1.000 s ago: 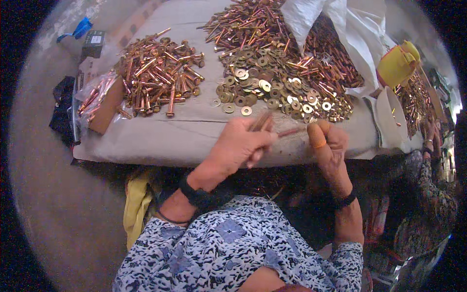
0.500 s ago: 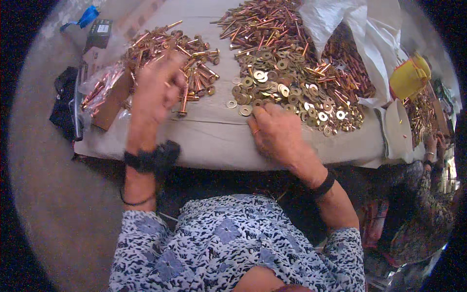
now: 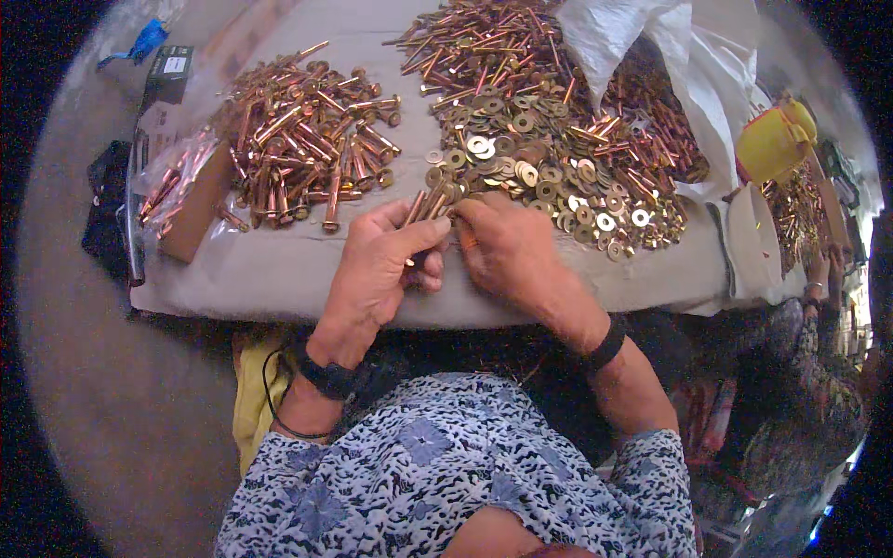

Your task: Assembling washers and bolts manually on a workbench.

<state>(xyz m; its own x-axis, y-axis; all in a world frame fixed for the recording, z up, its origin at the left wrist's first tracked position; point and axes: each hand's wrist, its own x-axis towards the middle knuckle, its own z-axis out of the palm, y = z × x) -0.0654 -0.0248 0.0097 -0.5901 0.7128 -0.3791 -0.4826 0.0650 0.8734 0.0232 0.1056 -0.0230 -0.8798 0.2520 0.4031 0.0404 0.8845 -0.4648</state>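
Observation:
Several copper-coloured bolts [image 3: 424, 206] stick up side by side from my left hand [image 3: 377, 270], whose thumb and fingers are closed round them. My right hand [image 3: 512, 251] meets it at the front of the table, with its fingers pinched together beside the bolts. Whatever lies in that pinch is hidden by the fingers. Just beyond my right hand spreads a heap of flat brass-coloured washers [image 3: 526, 172]. To the left lies a pile of bolts [image 3: 298, 139], and some seem to carry washers under their heads.
A large heap of loose bolts [image 3: 493, 42] lies at the back, beside a white plastic sack [image 3: 670, 84]. A cardboard box [image 3: 200, 205] with bagged bolts stands at the left edge. Far right, a yellow bag [image 3: 777, 144] sits near a co-worker's hands [image 3: 823, 267].
My left hand has come from over the left pile to the middle, now visibly holding bolts beside my right hand. The right hand has drawn slightly left, off the washers' edge.

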